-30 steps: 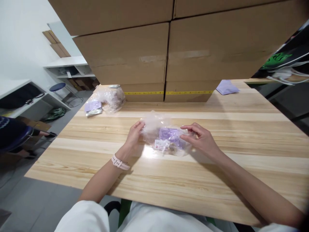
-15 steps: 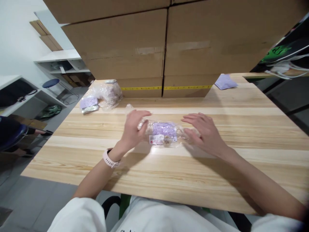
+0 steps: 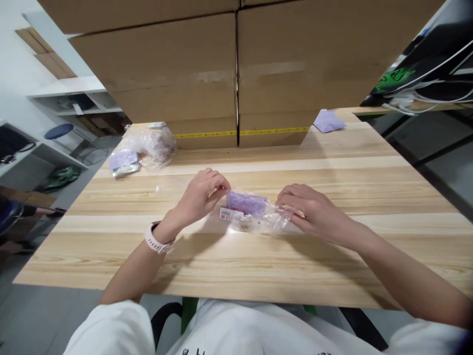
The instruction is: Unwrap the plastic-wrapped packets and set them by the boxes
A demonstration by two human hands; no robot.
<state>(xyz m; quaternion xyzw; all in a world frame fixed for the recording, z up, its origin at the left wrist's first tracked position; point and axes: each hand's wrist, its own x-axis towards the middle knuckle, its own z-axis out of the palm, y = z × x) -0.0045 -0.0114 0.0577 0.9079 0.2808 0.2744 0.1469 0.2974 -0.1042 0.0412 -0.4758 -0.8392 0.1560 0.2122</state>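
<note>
A clear plastic bag lies between my hands on the wooden table. Inside it shows a purple packet, with a white label bearing a barcode and red print at its lower left. My left hand pinches the left end of the bag, thumb against fingers. At the right end, my right hand has its curled fingers closed on the crinkled plastic. What else sits in the bag is blurred by the shiny film.
A heap of clear plastic bags with purple and silvery packets stands at the table's back left. Large cardboard boxes wall off the back. A purple envelope-like packet lies back right, near white cables.
Both hands have closed from loose, spread fingers onto the bag's ends. The purple packet now looks narrower and more rolled. The whole view has shifted slightly to the right.
</note>
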